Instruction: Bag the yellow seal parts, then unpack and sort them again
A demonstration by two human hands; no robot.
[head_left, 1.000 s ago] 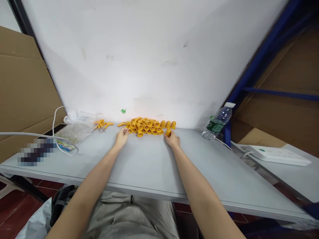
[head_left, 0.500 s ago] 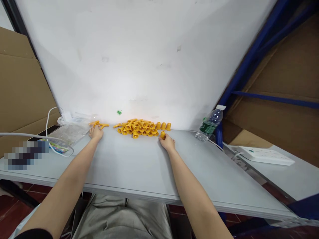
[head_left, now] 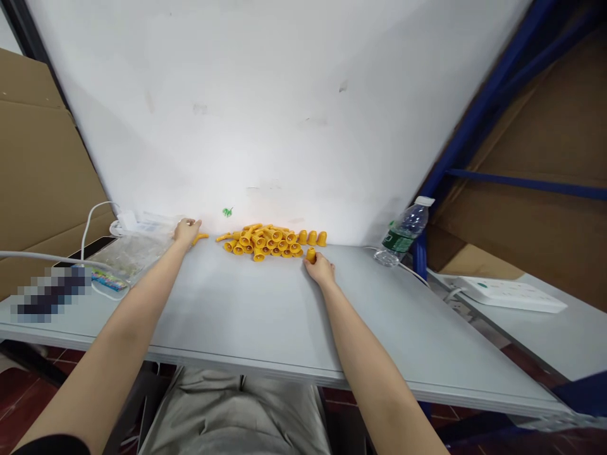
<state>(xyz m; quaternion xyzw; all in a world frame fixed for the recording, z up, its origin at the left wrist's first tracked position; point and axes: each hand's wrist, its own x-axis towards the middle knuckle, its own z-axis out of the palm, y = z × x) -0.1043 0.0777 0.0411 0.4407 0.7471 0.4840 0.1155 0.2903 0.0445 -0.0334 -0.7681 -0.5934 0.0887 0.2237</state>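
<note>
Cap in right hand, yellow pile just to its left

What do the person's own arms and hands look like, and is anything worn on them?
The left hand and right hand are ungloved, and no watch or band shows on either arm. A black sleeve edge shows on the left arm, bare from there down. The right arm is bare as far as it shows.
</note>
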